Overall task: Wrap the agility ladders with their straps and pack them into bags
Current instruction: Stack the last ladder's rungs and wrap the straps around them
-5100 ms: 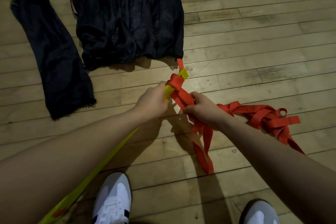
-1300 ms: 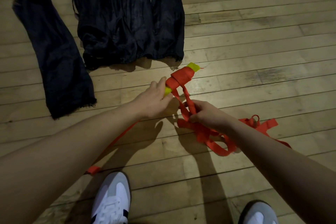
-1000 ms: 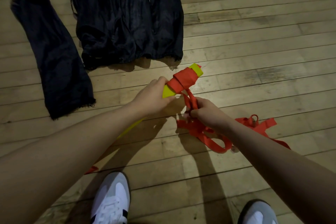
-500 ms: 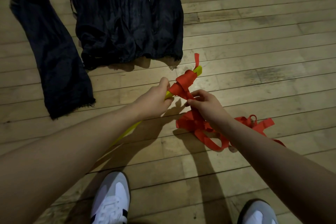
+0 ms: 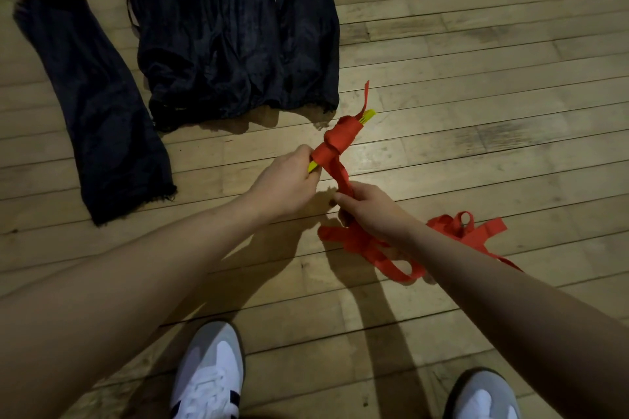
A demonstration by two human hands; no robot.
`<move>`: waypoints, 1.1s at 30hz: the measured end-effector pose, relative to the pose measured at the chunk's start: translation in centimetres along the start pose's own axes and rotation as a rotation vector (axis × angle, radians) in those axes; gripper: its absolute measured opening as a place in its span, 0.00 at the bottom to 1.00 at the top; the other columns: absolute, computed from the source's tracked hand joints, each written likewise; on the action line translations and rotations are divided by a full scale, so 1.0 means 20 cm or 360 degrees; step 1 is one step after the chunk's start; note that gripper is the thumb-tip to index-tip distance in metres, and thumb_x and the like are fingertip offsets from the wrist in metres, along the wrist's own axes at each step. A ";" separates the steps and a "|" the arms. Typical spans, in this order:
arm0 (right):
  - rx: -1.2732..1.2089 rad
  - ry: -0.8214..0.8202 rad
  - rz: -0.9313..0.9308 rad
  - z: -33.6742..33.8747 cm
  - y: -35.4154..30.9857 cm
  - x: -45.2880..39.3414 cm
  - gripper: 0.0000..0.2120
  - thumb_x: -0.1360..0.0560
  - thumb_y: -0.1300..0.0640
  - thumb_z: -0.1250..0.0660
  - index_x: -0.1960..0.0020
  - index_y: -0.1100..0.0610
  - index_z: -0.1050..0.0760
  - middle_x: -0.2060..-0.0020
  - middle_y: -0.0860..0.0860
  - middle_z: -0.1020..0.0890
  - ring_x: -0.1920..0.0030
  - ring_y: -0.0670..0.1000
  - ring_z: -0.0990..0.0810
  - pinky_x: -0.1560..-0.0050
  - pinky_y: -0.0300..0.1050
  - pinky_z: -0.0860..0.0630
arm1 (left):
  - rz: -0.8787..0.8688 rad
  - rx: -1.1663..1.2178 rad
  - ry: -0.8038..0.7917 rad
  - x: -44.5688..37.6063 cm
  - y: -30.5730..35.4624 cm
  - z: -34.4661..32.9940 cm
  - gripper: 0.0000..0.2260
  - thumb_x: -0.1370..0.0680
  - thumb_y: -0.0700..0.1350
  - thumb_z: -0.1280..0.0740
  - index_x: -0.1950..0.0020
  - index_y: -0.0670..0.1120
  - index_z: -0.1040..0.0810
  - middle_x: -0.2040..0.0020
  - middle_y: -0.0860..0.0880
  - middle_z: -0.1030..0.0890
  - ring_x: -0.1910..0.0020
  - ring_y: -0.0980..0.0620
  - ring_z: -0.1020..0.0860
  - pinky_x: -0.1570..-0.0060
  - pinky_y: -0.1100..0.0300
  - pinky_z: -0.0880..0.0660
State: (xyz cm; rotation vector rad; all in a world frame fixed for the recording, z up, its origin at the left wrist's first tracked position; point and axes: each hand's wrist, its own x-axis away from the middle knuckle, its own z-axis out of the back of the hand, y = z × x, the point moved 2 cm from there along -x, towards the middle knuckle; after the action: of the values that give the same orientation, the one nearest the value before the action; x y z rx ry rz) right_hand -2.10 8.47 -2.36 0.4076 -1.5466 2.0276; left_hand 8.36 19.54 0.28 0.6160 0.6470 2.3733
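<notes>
A bundle of yellow ladder rungs is wound in red strap and held above the wooden floor. My left hand grips the near end of the bundle, where a yellow tip shows. My right hand is closed on the red strap just below the bundle, pulling it taut. The loose rest of the strap lies in loops on the floor under and right of my right arm. A short red strap end sticks up past the far end of the bundle.
Black fabric bags lie flat on the floor: one long narrow bag at the left, a wider pile of bags at the top centre. My two white and grey shoes stand at the bottom edge.
The strap has gone further around the bundle, covering more yellow. My right hand has dropped lower on the strap and pulled it tight. The loose pile on the floor has shrunk.
</notes>
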 end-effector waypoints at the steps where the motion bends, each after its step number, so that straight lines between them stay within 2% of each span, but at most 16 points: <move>1: 0.0002 -0.0031 -0.0002 -0.02 0.00 0.01 0.12 0.18 0.53 0.42 0.45 0.61 0.25 0.66 0.49 0.24 0.68 0.44 0.26 0.68 0.35 0.29 | 0.0019 0.0023 -0.0042 0.00 0.00 -0.01 0.11 0.19 0.47 0.41 0.37 0.47 0.33 0.55 0.50 0.26 0.60 0.51 0.25 0.67 0.59 0.34; 4: 0.0028 -0.0026 0.0023 -0.04 0.00 0.01 0.11 0.18 0.52 0.43 0.45 0.58 0.27 0.63 0.50 0.24 0.63 0.46 0.26 0.60 0.42 0.28 | 0.0087 0.0181 -0.0375 -0.01 -0.02 -0.03 0.19 0.19 0.48 0.42 0.30 0.47 0.40 0.42 0.47 0.32 0.48 0.47 0.28 0.55 0.55 0.32; 6: -0.0018 0.0007 0.0019 -0.02 0.01 0.01 0.08 0.18 0.53 0.42 0.46 0.57 0.27 0.62 0.49 0.23 0.63 0.45 0.24 0.59 0.41 0.28 | 0.0073 0.0138 -0.0522 -0.01 -0.03 -0.03 0.21 0.19 0.48 0.41 0.28 0.46 0.41 0.42 0.48 0.37 0.43 0.46 0.30 0.47 0.55 0.32; 8: -0.0165 -0.0044 0.0000 0.01 0.02 0.01 0.06 0.19 0.57 0.40 0.47 0.59 0.27 0.64 0.50 0.20 0.67 0.43 0.23 0.64 0.36 0.28 | -0.0023 0.0023 -0.0444 -0.01 -0.04 -0.01 0.20 0.20 0.49 0.37 0.30 0.46 0.37 0.44 0.50 0.35 0.46 0.50 0.29 0.50 0.58 0.32; 10: -0.0280 -0.0149 -0.0011 0.04 0.03 0.03 0.06 0.20 0.60 0.38 0.47 0.63 0.26 0.62 0.53 0.18 0.68 0.43 0.21 0.68 0.33 0.28 | -0.0169 -0.0118 -0.0294 0.01 -0.03 0.02 0.18 0.24 0.51 0.31 0.38 0.48 0.31 0.50 0.53 0.29 0.52 0.53 0.26 0.55 0.57 0.28; 12: -0.0311 -0.0230 -0.0016 0.05 0.03 0.04 0.06 0.20 0.60 0.37 0.48 0.63 0.25 0.61 0.54 0.17 0.68 0.43 0.21 0.68 0.32 0.28 | -0.0314 -0.0224 -0.0222 0.03 -0.03 0.02 0.15 0.25 0.51 0.29 0.45 0.49 0.31 0.55 0.56 0.29 0.57 0.54 0.26 0.57 0.55 0.25; 14: -0.0343 -0.0276 -0.0032 0.05 0.03 0.05 0.07 0.20 0.59 0.37 0.48 0.63 0.24 0.61 0.54 0.17 0.68 0.44 0.21 0.68 0.32 0.27 | -0.0364 -0.0159 -0.0270 0.05 -0.03 0.00 0.12 0.23 0.49 0.31 0.48 0.48 0.33 0.56 0.55 0.30 0.58 0.52 0.26 0.59 0.55 0.26; 17: -0.0322 -0.0313 -0.0041 0.04 0.03 0.06 0.10 0.20 0.58 0.38 0.46 0.65 0.24 0.59 0.56 0.16 0.66 0.45 0.18 0.66 0.32 0.26 | -0.0157 0.0166 -0.0409 0.06 -0.05 -0.04 0.10 0.20 0.44 0.36 0.44 0.48 0.37 0.56 0.48 0.22 0.60 0.49 0.19 0.60 0.51 0.20; 20: -0.0286 -0.0327 -0.0041 0.02 0.02 0.07 0.12 0.19 0.58 0.39 0.45 0.67 0.25 0.58 0.57 0.16 0.64 0.46 0.17 0.64 0.32 0.25 | -0.0028 0.0137 -0.0372 0.06 -0.06 -0.06 0.15 0.19 0.43 0.39 0.36 0.50 0.41 0.57 0.46 0.21 0.61 0.49 0.19 0.58 0.48 0.20; 23: -0.0249 -0.0384 -0.0028 0.01 -0.01 0.07 0.08 0.20 0.60 0.37 0.48 0.65 0.25 0.62 0.54 0.16 0.66 0.46 0.18 0.65 0.34 0.24 | -0.0002 0.0040 -0.0289 0.06 -0.06 -0.08 0.17 0.19 0.43 0.40 0.32 0.49 0.41 0.59 0.46 0.22 0.62 0.50 0.21 0.63 0.55 0.25; 27: 0.0113 -0.0388 0.0001 0.03 0.00 0.05 0.05 0.25 0.64 0.32 0.52 0.65 0.21 0.63 0.53 0.17 0.62 0.47 0.20 0.59 0.35 0.25 | 0.0032 -0.0008 -0.0126 0.02 -0.08 -0.06 0.16 0.18 0.44 0.41 0.31 0.46 0.39 0.59 0.48 0.25 0.65 0.53 0.25 0.70 0.60 0.33; 28: 0.0178 -0.0372 -0.0009 0.03 0.01 0.05 0.05 0.26 0.64 0.31 0.52 0.65 0.20 0.62 0.53 0.18 0.61 0.48 0.20 0.57 0.37 0.24 | 0.0067 0.0030 -0.0126 0.01 -0.09 -0.05 0.18 0.18 0.46 0.41 0.30 0.46 0.40 0.54 0.48 0.25 0.62 0.53 0.26 0.68 0.60 0.33; 30: 0.0235 -0.0359 -0.0007 0.03 0.04 0.05 0.04 0.26 0.63 0.30 0.52 0.63 0.20 0.60 0.54 0.18 0.59 0.49 0.20 0.53 0.41 0.23 | 0.0185 0.0098 -0.0195 -0.02 -0.11 -0.04 0.23 0.18 0.51 0.41 0.27 0.47 0.44 0.43 0.48 0.31 0.51 0.50 0.27 0.56 0.57 0.31; 32: 0.0178 -0.0360 0.0009 0.03 0.06 0.06 0.04 0.25 0.64 0.32 0.51 0.61 0.20 0.59 0.54 0.17 0.58 0.47 0.18 0.54 0.37 0.22 | 0.0277 0.0032 -0.0299 -0.02 -0.13 -0.05 0.25 0.19 0.53 0.43 0.25 0.47 0.46 0.37 0.45 0.37 0.40 0.45 0.31 0.44 0.52 0.32; 33: 0.0144 -0.0357 0.0012 0.03 0.06 0.06 0.05 0.25 0.64 0.33 0.50 0.60 0.20 0.59 0.54 0.16 0.59 0.46 0.18 0.56 0.34 0.23 | 0.0281 -0.0027 -0.0329 -0.02 -0.14 -0.06 0.24 0.18 0.53 0.43 0.26 0.46 0.45 0.36 0.44 0.37 0.37 0.43 0.32 0.41 0.52 0.33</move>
State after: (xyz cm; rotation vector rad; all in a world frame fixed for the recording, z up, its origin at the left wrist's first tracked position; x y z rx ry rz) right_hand -3.82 8.01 -2.47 0.6855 -1.5903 2.1220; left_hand 9.22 20.87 -2.39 0.9303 0.4987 2.4293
